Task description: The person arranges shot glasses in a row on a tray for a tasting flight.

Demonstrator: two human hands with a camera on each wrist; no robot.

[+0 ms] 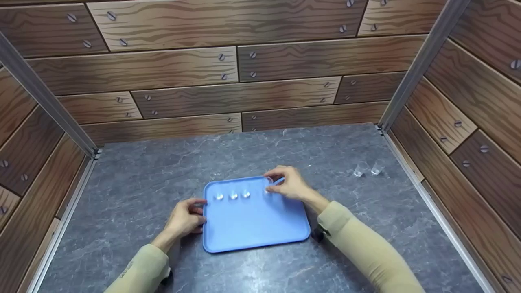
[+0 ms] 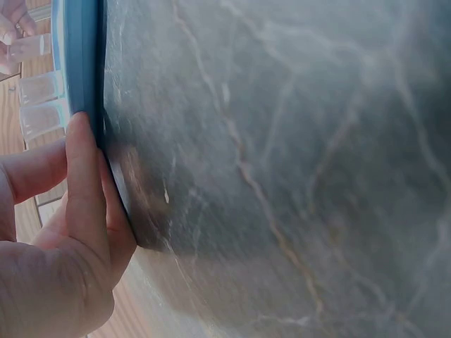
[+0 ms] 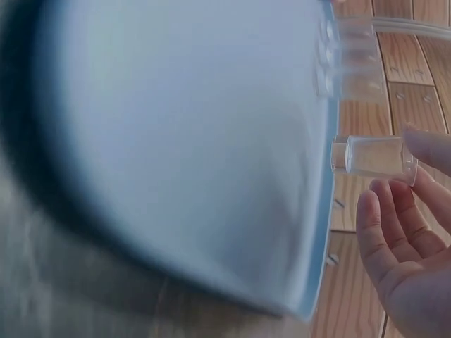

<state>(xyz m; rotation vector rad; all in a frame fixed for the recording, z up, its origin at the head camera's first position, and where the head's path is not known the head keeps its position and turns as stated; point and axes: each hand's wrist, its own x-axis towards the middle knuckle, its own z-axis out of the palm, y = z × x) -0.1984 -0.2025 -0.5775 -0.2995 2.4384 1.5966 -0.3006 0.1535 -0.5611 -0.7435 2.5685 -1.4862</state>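
A blue tray [image 1: 252, 228] lies on the table in front of the person. Along its far side stand several small clear plastic cups [image 1: 233, 195], in a row towards the left. My right hand [image 1: 291, 185] is over the tray's far right part. Its thumb and forefinger pinch a clear cup [image 3: 380, 156] by the rim; the cup is upright, its base right at the tray surface. At the tray's left edge is my left hand [image 1: 185, 217]. Its extended fingers [image 2: 83, 183] touch the outer side of the rim, holding nothing between them.
Two more clear cups [image 1: 367, 168] stand close together on the grey marbled table [image 1: 154, 162], to the right of the tray. Wood-patterned panels [image 1: 195, 69] wall in the back and both sides, with metal posts [image 1: 419, 61] at the corners.
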